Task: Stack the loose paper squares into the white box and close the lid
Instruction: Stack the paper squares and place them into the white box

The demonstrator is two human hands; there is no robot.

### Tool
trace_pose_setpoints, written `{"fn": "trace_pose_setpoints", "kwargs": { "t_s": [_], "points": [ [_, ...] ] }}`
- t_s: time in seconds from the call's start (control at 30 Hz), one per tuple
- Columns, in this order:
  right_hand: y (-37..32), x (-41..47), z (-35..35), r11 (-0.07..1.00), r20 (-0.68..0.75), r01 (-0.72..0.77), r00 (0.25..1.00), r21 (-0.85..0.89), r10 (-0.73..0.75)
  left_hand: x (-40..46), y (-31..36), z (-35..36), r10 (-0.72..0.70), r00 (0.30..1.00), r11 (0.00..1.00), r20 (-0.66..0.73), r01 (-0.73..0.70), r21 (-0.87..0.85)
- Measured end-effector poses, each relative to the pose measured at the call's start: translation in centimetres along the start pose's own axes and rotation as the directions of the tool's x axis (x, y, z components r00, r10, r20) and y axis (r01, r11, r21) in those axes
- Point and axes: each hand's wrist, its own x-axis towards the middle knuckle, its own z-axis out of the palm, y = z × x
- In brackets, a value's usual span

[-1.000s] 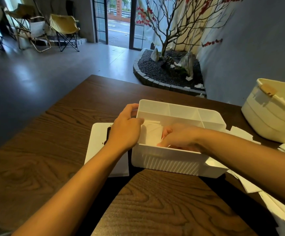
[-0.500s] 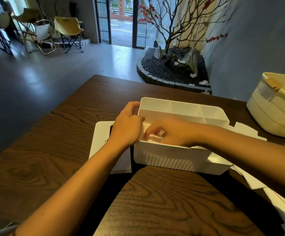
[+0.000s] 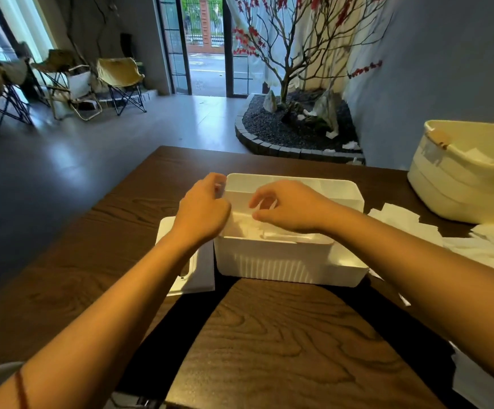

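Both hands sit over the white box point(image 3: 290, 261), w/ nothing gripped that I can see. L hand point(image 3: 203, 215) hovers at the box's left end, fingers loosely curled; I can't tell if they touch the rim. R hand point(image 3: 291, 208) is above the open top, fingers bent and relaxed, thumb and fingertips apart, holding no paper. Some paper squares point(image 3: 257, 230) already lie inside the box, under my hands. The box stands near the middle of the table point(image 3: 116, 237), lid off. That lid point(image 3: 192, 273) lies flat on the table just left of the box, partly under my L wrist. More loose squares point(image 3: 405, 221) are spread toward the table's right edge, beside a cream basket point(image 3: 470, 184) at the far right corner.
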Motion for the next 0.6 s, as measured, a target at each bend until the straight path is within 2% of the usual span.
{"fn": "trace_pose_setpoints", "kwargs": {
  "t_s": [0.1,0.2,0.3,0.43,0.6],
  "points": [
    [1.3,-2.3,-2.6,0.997,-0.096,-0.065,0.994,-0.048,0.06,-0.6,2.6,-0.1,0.167,0.981,0.965,-0.096,-0.143,0.22],
    [3.2,-5.2,-4.6,0.991,-0.194,-0.131,0.973,-0.02,0.124,-2.3,6.5,1.1,0.338,0.939,0.921,-0.072,-0.313,0.232],
    [5.6,-8.9,-6.3,0.98,-0.293,-0.193,0.935,0.057,0.201,-4.3,10.5,4.4,0.427,0.903,0.898,0.038,-0.429,0.099],
    [10.4,-14.3,-7.4,0.954,-0.303,-0.287,0.905,0.084,0.299,-6.3,14.6,10.2,0.5,0.839,0.856,0.214,-0.517,0.027],
    [15.5,-19.0,-5.8,0.886,-0.265,-0.439,0.846,0.15,0.463,-7.8,16.4,17.1,0.414,0.78,0.866,0.469,-0.497,0.062]
  ]
}}
